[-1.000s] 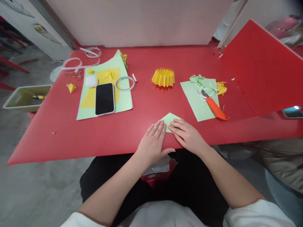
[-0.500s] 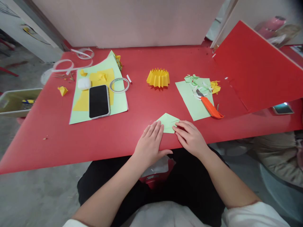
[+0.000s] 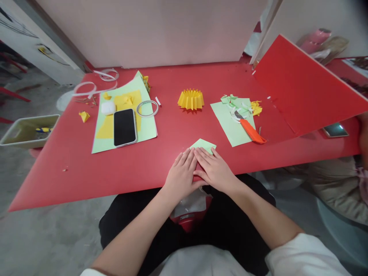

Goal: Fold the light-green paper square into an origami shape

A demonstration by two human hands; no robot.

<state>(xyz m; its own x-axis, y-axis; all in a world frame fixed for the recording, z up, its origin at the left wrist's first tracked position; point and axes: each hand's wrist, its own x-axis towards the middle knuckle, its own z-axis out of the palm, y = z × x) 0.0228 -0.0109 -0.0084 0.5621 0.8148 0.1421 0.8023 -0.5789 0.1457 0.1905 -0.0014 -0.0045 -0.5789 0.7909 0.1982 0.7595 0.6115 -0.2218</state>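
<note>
A small folded piece of light green paper [image 3: 202,144] lies near the front edge of the red table [image 3: 120,172]. My left hand [image 3: 181,171] rests flat on its left part, fingers stretched forward. Over its lower part lies my right hand [image 3: 214,168], fingers extended and fingertips beside those of my left hand. Both hands cover much of the paper; its pointed top and right corner show. Behind it stands a yellow pleated paper ring [image 3: 191,99].
On the left, a phone [image 3: 125,127], white case [image 3: 108,107] and tape roll [image 3: 147,109] lie on green and yellow sheets. An orange cutter [image 3: 253,131] rests on green paper [image 3: 230,124] at right. A red board [image 3: 304,88] leans beyond.
My right hand has slid left across the green paper, up against my left hand, covering more of it. My left hand stays in place. The camera view has shifted slightly.
</note>
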